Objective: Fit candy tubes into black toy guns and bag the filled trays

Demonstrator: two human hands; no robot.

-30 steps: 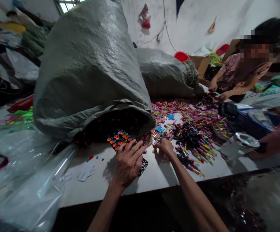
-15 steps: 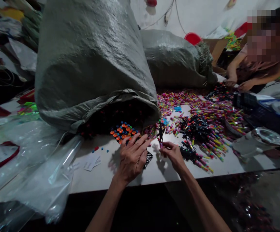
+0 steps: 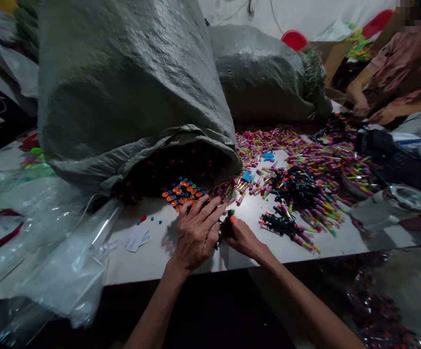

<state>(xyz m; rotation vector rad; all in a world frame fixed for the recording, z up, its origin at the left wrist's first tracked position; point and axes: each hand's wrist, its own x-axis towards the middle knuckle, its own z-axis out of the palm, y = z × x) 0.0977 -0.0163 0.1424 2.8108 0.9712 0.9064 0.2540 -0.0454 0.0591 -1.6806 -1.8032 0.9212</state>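
Observation:
My left hand (image 3: 198,237) lies flat over the near part of a black perforated tray, fingers stretched forward. Orange discs (image 3: 183,199) and small blue rings stand in rows at the tray's far end, just beyond those fingertips. Much of the tray is hidden beneath the hand. Close to its thumb, my right hand (image 3: 244,237) is closed round a slender black plastic piece (image 3: 227,224), with green and orange showing at the top. Right of it lie a bundle of black pieces (image 3: 281,223) and a larger black heap (image 3: 297,186) with coloured tubes.
A big grey-green sack (image 3: 133,87) opens toward the tray, with dark pieces inside. Pink and yellow tubes (image 3: 304,145) cover the table behind. A clear plastic jug (image 3: 381,208) stands right; plastic bags (image 3: 61,252) lie left. Another person's hands (image 3: 373,114) work at the back right.
My right hand has moved left with the black piece, from beside the bundle to against my left hand. The left hand has stayed over the tray. The view has shifted slightly.

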